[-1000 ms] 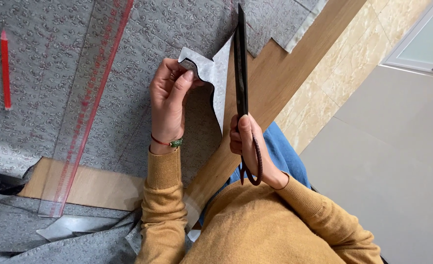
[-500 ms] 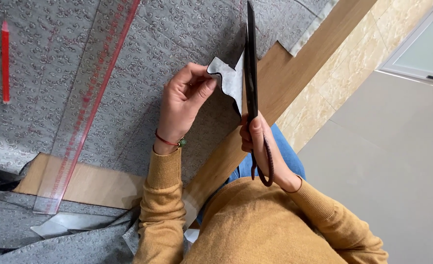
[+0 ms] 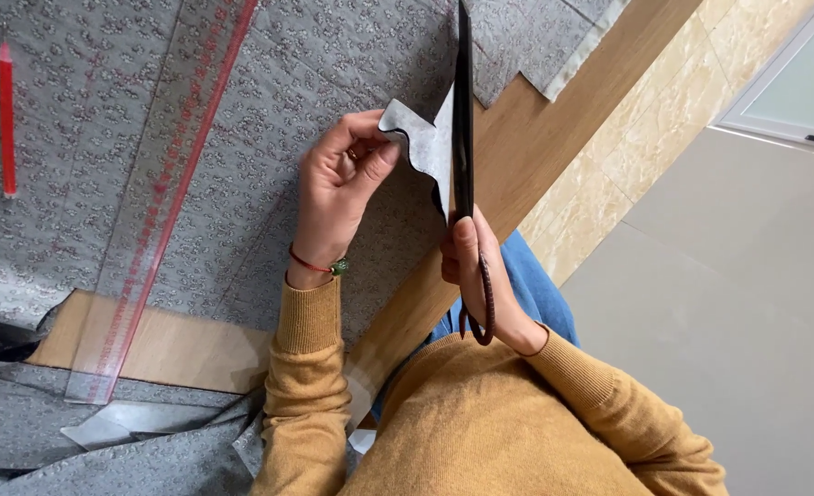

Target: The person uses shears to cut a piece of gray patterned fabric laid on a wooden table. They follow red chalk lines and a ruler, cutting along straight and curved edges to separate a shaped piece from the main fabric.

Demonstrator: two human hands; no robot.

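head view: mid-cut, it looks. left hand pinches the wavy flap of grey patterned fabric lifted off the desk; right hand grips the long black scissors, blades running straight away from the body, tips past the frame's top. next squeeze likely needs the flap held taut.

We note a wooden table; grey patterned fabric covers it, bearing clear ruler and red pencil.
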